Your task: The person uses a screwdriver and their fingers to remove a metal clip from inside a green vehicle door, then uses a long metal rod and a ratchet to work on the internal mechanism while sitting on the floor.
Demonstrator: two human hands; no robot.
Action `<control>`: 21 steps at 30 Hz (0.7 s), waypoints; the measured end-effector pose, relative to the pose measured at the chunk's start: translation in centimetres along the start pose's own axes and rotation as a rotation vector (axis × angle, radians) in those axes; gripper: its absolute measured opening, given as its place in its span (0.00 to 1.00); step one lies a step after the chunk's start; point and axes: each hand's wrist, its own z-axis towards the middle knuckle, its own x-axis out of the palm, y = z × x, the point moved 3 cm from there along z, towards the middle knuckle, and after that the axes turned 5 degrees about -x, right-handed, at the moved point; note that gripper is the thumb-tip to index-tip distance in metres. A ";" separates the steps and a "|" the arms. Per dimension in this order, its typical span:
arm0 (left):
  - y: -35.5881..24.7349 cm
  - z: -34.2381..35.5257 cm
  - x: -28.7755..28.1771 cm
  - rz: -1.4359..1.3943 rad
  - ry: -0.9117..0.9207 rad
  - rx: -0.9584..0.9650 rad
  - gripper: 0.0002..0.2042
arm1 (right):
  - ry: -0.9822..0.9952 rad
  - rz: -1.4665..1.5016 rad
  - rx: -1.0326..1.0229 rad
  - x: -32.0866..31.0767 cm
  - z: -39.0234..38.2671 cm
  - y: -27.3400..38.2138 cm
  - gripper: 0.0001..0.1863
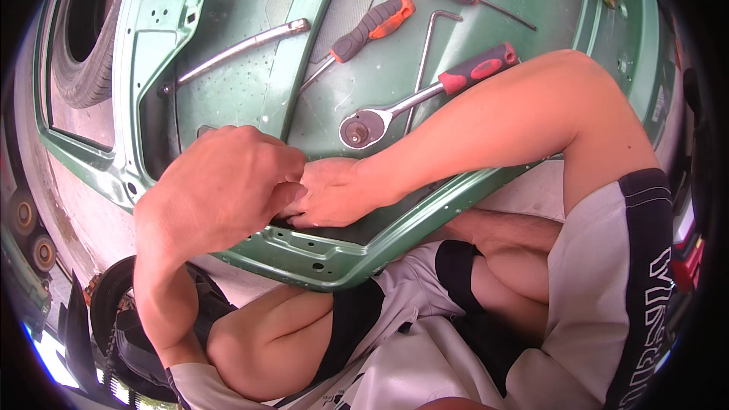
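my left hand (220, 186) is curled into a loose fist over the lower edge of the green painted sheet-metal car panel (380, 83), fingers pressed together, perhaps pinching something small i cannot make out. my right hand (334, 193) lies flat against the panel just beside it, touching the left. the chrome ratchet wrench with a red and grey handle (425, 95) rests on the panel just above, near two orange-handled screwdrivers (376, 23).

Bare forearms, white shirt, black-trimmed sleeve, dark shorts.
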 end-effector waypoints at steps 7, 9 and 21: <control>0.7 -0.2 2.8 -0.357 -0.284 0.134 0.08 | 0.053 -0.138 -0.009 -1.0 -0.6 0.2 0.17; -0.2 1.3 2.0 -0.344 -0.480 0.068 0.08 | 0.014 -0.102 -0.004 -0.8 -0.3 0.2 0.18; -2.8 8.1 -1.3 0.089 -0.923 0.019 0.09 | 0.004 -0.207 -0.006 -0.4 -0.8 0.2 0.18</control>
